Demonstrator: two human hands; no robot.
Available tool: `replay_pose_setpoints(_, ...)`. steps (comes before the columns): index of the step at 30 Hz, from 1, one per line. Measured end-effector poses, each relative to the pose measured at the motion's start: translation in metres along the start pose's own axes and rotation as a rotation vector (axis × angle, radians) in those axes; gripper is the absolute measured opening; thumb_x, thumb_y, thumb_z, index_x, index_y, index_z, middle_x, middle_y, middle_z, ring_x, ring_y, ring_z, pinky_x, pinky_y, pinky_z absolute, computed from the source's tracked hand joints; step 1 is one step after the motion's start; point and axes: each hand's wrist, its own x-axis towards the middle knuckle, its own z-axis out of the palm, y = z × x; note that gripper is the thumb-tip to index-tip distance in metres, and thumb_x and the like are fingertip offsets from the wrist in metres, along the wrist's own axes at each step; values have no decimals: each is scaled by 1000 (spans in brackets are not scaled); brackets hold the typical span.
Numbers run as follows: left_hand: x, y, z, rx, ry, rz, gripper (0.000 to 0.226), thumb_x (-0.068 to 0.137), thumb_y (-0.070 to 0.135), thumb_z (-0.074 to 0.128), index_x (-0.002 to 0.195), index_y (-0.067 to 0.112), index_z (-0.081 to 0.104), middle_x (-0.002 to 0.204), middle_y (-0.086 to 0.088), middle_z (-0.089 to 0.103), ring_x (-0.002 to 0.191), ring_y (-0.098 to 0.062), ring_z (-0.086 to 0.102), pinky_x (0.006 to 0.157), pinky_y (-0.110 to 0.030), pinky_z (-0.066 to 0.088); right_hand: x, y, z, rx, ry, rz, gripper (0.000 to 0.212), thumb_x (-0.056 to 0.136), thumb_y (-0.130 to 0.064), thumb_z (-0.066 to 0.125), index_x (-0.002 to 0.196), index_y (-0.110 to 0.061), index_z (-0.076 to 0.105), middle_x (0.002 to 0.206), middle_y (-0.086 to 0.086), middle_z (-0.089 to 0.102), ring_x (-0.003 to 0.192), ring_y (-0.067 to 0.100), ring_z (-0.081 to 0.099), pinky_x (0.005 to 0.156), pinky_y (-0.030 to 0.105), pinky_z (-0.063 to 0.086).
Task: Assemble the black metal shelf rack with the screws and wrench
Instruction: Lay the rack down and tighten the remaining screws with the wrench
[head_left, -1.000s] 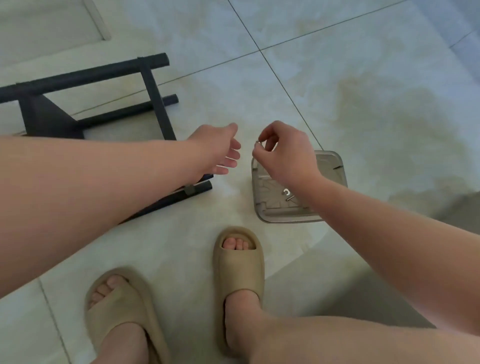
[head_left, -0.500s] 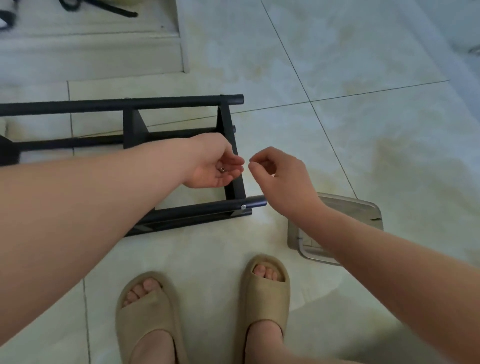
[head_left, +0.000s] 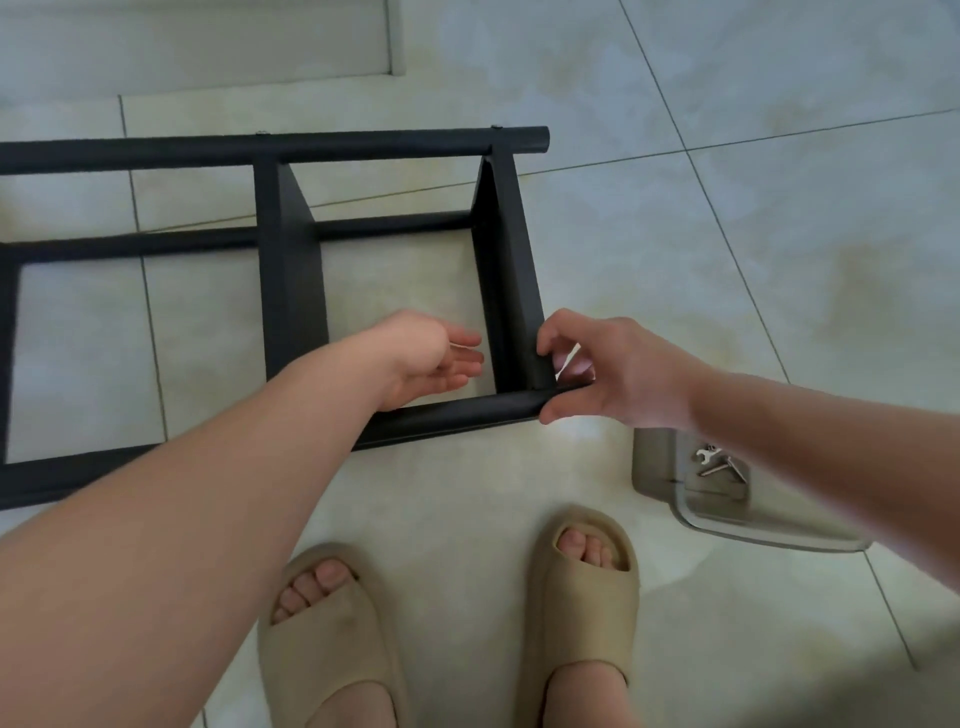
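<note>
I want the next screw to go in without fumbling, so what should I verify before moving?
1. Rack lying flat on the floor: ok.
2. Right hand gripping the rack's near right corner: ok.
3. Screw in the left hand: cannot tell; fingers relaxed, nothing clearly visible.
4. Wrench in the tray: ok.
5. Spare screws in the tray: ok.
6. Corner lined up for a screw: cannot tell; the right hand covers it.
</note>
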Motion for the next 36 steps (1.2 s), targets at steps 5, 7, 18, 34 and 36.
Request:
replay_pose_setpoints(5, -2, 4, 15, 67, -68, 11, 42, 96, -16, 26, 111, 5, 59, 102, -14, 68, 92, -21, 70, 69, -23, 60, 4, 4, 0, -8, 11, -39, 56, 64, -29, 95, 104, -26, 54, 90, -7, 61, 74, 7, 61, 69, 16, 46)
replay_pose_setpoints(7, -2, 3, 20, 90, -106, 22, 41, 97, -16, 28, 112, 5, 60, 102, -17, 69, 85, -20, 72, 62, -19, 59, 4, 6, 0, -17, 8, -52, 58, 64, -30, 95, 105, -27, 54, 91, -9, 61, 77, 6, 61, 69, 11, 45)
replay_pose_setpoints(18, -3, 3, 24, 483, -151, 125, 26, 91, 5, 57, 83, 25, 72, 110, -6, 74, 104, -27, 67, 93, -31, 51, 11, 2, -7, -557, 63, -226, 106, 62, -77, 69, 147, -21, 41, 141, 7, 44, 131, 32, 39, 106, 48, 39)
replay_pose_setpoints(34, 18, 7, 43, 417, -104, 69, 21, 88, 4, 47, 84, 11, 66, 90, -15, 73, 72, -26, 64, 70, -30, 50, 50, 0, -17, -878, -120, -298, 150, 54, -102, 37, 157, -10, -22, 161, 6, -36, 148, 17, -35, 124, 40, -15)
replay_pose_setpoints(36, 21, 3, 42, 412, -114, 70, 21, 88, 3, 47, 86, 10, 66, 87, -14, 72, 74, -27, 65, 72, -32, 50, 51, 1, -16, -861, -127, -302, 150, 54, -102, 35, 157, -10, -22, 161, 5, -37, 147, 17, -36, 124, 39, -13)
